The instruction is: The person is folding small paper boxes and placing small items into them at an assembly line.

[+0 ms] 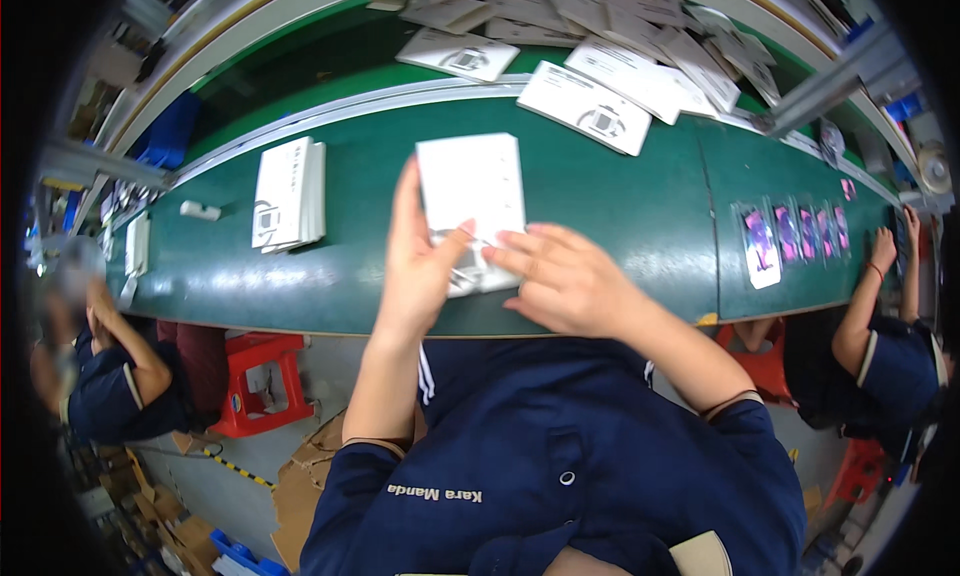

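A white flat box (pixel 470 181) with a dark printed picture near its lower end is held up over the green table in front of me. My left hand (pixel 420 261) grips it along its left side, thumb lying across its face and fingers behind the edge. My right hand (pixel 560 276) is at the lower right corner, with bent fingertips on the face and the thumb below near the bottom edge. On the table left of my hands stands a short row of similar white boxes (pixel 290 196), packed side by side.
A heap of white boxes (pixel 600 76) lies at the back, partly on the green conveyor (pixel 270 86). Several purple items in clear packs (pixel 760 246) lie at the right. A small white object (pixel 200 211) is at the left. Co-workers sit at both ends, near red stools (pixel 255 381).
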A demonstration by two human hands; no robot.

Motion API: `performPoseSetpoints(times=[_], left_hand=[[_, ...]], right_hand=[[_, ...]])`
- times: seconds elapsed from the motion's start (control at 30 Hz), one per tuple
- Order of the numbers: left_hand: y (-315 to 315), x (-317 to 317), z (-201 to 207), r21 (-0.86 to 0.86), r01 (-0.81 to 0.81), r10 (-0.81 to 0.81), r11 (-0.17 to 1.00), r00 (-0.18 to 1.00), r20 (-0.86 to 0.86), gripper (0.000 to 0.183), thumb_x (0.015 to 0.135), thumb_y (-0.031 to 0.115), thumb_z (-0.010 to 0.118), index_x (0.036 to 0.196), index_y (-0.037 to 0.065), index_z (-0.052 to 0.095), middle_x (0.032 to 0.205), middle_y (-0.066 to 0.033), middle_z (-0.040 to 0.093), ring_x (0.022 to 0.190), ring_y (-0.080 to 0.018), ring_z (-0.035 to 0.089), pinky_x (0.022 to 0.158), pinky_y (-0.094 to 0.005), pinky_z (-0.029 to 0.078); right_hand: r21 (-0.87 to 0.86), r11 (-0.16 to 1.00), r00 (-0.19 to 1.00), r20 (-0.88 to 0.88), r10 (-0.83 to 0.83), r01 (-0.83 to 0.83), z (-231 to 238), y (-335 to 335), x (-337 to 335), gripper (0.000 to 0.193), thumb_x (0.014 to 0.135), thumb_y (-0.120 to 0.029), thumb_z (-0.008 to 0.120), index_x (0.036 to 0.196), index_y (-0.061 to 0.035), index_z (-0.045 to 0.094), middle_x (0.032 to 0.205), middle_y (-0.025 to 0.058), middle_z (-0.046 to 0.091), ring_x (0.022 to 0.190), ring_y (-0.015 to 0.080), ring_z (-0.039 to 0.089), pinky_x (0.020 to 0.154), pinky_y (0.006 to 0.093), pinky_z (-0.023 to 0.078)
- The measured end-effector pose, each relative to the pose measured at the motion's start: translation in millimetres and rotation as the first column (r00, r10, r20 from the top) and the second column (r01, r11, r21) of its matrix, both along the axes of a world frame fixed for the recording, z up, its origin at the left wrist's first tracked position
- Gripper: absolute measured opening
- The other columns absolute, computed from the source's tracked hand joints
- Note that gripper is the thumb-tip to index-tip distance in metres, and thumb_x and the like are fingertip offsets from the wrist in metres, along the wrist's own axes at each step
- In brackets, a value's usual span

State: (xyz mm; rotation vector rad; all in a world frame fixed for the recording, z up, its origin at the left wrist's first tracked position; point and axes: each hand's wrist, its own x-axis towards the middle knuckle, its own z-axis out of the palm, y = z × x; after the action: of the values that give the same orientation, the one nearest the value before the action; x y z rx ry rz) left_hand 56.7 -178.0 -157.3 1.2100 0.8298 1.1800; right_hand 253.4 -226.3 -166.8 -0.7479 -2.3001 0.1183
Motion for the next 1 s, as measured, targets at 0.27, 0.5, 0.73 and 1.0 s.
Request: performPoseSetpoints(times=[0.27,0.5,0.73,1.0], left_hand=[[101,-182,22,0.489,-0.329,0.566,0.808,0.204,-0.799,0.047,0.089,0.024,0.067,0.126,-0.004,0.06,0.103,-0.0188,0.072,0.091,-0.0301,0.068,0.083,-0.0346,0.051],[10,-22,20,0.331,0.567,0.205,0.754,0.275,-0.939,0.085,0.074,0.044,0.078,0.144,0.01,0.044,0.153,-0.0213,0.031,0.14,-0.0433,0.029,0.115,-0.0554,0.022],[-38,35,16,0.203,0.83,-0.086,0.519,0.287,-0.954,0.063,0.077,0.031,0.076,0.134,0.013,0.055,0.145,-0.0159,0.043,0.134,-0.0417,0.038,0.108,-0.0526,0.033],[16,30,53,-0.049,0.674,-0.297,0.737,0.258,-0.919,0.047,0.081,0.017,0.071,0.123,-0.002,0.06,0.12,-0.0196,0.064,0.111,-0.0377,0.061,0.095,-0.0415,0.05]], right_hand=[[-0.108,0.752,0.706,0.452,-0.545,0.65,-10,41,74,0.069,0.083,-0.035,0.072,0.14,-0.0066,0.047,0.15,0.0221,0.037,0.14,0.0425,0.031,0.115,0.0502,0.025],[-0.217,0.848,0.875,0.166,-0.455,0.483,-20,-26,62,0.052,0.085,-0.035,0.07,0.131,-0.0156,0.057,0.146,0.0153,0.044,0.138,0.0386,0.037,0.113,0.0557,0.025],[0.176,0.056,-0.018,0.395,-0.918,0.983,-23,-83,218,0.079,0.087,-0.059,0.06,0.147,-0.0105,0.041,0.154,0.0252,0.03,0.147,0.0414,0.018,0.114,0.0631,0.003],[-0.029,0.279,0.264,0.429,-0.864,0.96,-18,-86,165,0.094,0.082,-0.063,0.062,0.15,-0.0057,0.032,0.15,0.0258,0.035,0.146,0.0446,0.017,0.115,0.0607,0.005]])
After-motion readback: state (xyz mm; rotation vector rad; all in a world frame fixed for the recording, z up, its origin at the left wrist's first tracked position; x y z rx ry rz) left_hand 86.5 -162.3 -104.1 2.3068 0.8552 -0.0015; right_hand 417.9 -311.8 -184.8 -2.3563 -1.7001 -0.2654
